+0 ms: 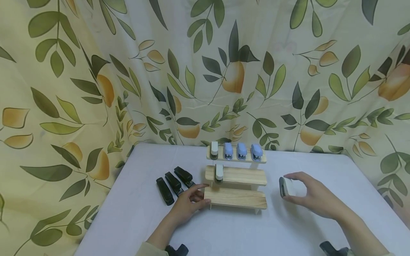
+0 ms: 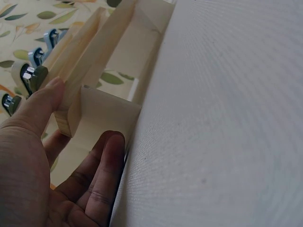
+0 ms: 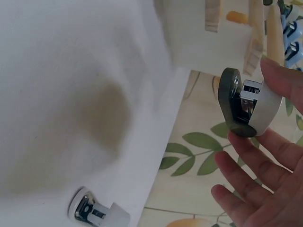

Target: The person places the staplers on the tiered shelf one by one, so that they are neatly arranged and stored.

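Observation:
My right hand (image 1: 318,195) pinches a small white stapler (image 3: 264,111) with a dark base between thumb and fingers, held above the table right of a three-step wooden rack (image 1: 235,197). My left hand (image 1: 189,205) grips the left end of the rack's lowest step, its thumb and a finger on the board. On the top step stand a white stapler (image 1: 214,149) and three blue staplers (image 1: 241,150). Another white stapler (image 1: 219,172) sits at the left of the middle step. The right wrist view also has a white stapler (image 3: 97,210) lying on the table.
Three black staplers (image 1: 165,191) lie side by side on the white-covered table (image 1: 141,160), close to my left hand. A leaf-and-fruit patterned curtain (image 1: 205,106) hangs behind the table and along its left side.

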`<control>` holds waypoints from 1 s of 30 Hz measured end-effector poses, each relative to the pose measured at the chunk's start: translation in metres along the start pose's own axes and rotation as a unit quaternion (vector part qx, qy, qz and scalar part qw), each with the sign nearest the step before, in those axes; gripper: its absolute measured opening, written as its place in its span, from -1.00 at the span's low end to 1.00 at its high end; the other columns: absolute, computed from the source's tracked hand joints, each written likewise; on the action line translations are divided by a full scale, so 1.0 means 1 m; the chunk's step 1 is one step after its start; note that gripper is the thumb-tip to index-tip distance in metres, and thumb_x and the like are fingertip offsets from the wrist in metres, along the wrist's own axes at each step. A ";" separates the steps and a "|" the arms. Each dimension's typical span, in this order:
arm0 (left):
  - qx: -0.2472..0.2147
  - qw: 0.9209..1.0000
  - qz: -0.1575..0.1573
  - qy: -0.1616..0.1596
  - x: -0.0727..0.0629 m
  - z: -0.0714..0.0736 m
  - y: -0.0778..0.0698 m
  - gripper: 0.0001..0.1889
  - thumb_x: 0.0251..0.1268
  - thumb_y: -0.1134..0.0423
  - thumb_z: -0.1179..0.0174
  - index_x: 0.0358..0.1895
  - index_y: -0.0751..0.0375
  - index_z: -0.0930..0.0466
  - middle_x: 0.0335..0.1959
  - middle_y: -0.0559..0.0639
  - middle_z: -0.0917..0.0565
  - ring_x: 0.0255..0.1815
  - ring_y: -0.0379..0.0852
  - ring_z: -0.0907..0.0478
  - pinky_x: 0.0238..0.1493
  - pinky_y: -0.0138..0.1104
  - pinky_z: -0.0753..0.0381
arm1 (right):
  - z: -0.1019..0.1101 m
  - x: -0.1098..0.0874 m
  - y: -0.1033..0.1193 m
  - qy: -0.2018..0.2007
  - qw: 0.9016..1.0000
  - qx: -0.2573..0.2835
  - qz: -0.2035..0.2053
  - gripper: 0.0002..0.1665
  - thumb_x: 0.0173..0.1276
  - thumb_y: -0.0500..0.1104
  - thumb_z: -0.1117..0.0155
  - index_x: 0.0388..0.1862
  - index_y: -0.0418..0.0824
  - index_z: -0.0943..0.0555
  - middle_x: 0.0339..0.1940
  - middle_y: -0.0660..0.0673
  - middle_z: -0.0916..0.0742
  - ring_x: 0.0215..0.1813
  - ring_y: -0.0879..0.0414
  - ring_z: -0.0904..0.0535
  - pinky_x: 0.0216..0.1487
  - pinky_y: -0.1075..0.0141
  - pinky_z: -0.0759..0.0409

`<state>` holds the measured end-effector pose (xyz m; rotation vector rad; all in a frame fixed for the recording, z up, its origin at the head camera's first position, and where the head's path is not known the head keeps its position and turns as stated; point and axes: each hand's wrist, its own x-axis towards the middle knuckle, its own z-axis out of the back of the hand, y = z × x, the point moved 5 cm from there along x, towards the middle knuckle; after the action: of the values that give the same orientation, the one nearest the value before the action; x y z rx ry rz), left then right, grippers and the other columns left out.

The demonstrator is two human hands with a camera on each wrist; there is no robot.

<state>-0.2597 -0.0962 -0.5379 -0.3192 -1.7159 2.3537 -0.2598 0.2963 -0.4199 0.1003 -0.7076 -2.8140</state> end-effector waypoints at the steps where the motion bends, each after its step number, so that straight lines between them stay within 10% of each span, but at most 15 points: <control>1: 0.000 1.000 -0.001 0.000 0.000 0.000 0.000 -0.40 0.30 -0.09 -0.43 0.39 -0.28 -0.51 -0.01 -0.04 -0.71 -0.11 -0.23 -0.70 -0.13 -0.36 -0.65 | 0.001 0.000 0.002 -0.001 1.000 0.001 0.001 -0.02 0.15 0.30 -0.57 0.39 -0.22 -0.48 0.39 -0.37 -0.57 0.42 -0.45 -0.40 0.26 -0.47 -0.38; 30: -0.009 1.000 0.007 -0.004 -0.001 0.001 -0.004 -0.41 0.30 -0.05 -0.44 0.39 -0.32 -0.50 0.02 -0.03 -0.72 -0.07 -0.17 -0.68 -0.13 -0.36 -0.65 | 0.005 0.004 0.058 -0.056 0.993 0.052 0.087 -0.17 0.23 0.15 -0.59 0.37 -0.12 -0.50 0.38 -0.24 -0.59 0.43 -0.37 -0.43 0.29 -0.45 -0.36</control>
<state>-0.2591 -0.0959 -0.5341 -0.3246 -1.7443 2.3544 -0.2518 0.2477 -0.3883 -0.0987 -0.8436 -2.6325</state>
